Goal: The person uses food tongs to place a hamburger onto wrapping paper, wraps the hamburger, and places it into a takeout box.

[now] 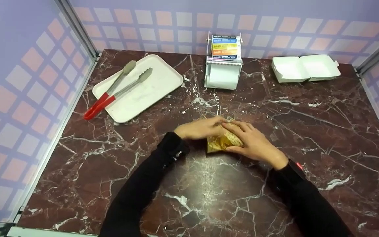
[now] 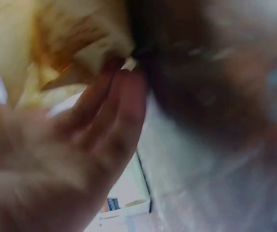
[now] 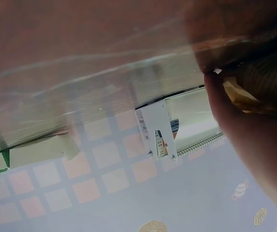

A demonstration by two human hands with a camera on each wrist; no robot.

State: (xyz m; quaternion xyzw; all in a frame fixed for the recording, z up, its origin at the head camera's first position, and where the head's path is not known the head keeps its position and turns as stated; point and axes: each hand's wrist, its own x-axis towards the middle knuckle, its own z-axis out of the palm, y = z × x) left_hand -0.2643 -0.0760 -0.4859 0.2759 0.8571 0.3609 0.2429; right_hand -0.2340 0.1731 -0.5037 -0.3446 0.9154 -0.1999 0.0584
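Observation:
A rounded bundle in yellow printed wrapping paper (image 1: 224, 142) lies on the marble-patterned table; what is inside is hidden. My left hand (image 1: 201, 129) reaches over its far left side, slightly blurred, its fingers bent onto the paper. In the left wrist view, the creased yellow paper (image 2: 87, 36) is against the fingertips of that hand (image 2: 80, 145). My right hand (image 1: 255, 141) holds the bundle from the right, thumb at the near side and fingers over the top. The right wrist view shows only a dark part of the wrapper (image 3: 242, 94) beside this hand (image 3: 249, 140).
Red-handled tongs (image 1: 113, 90) lie across a white tray (image 1: 153, 95) at the back left. A label dispenser (image 1: 223, 75) with colourful strips stands at the back middle. At the back right sits an opened white clamshell box (image 1: 304, 69). Tiled-pattern walls enclose the table.

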